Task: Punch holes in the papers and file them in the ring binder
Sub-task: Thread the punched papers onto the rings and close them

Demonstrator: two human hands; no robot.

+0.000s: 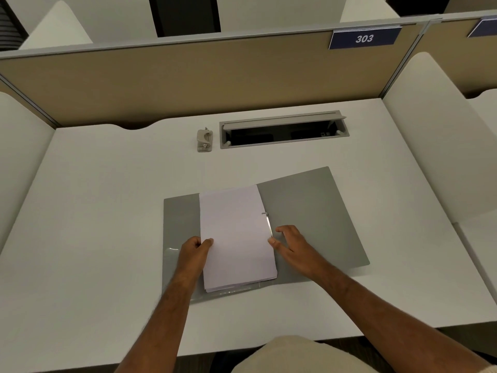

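A grey ring binder [314, 211] lies open and flat on the white desk. A stack of white papers [236, 235] rests on its left half, with the right edge against the metal rings [268, 224]. My left hand [195, 251] pinches the stack's left edge between thumb and fingers. My right hand [291, 243] is at the stack's right edge by the lower ring, thumb touching the paper and fingers spread on the binder. A beige hole punch [205, 140] stands apart at the back of the desk.
A cable tray [283, 131] with its lid raised is set into the desk behind the binder, right of the punch. Tan partitions [188, 76] and white side panels enclose the desk [94, 211]. A blue sign [364, 38] reads 303.
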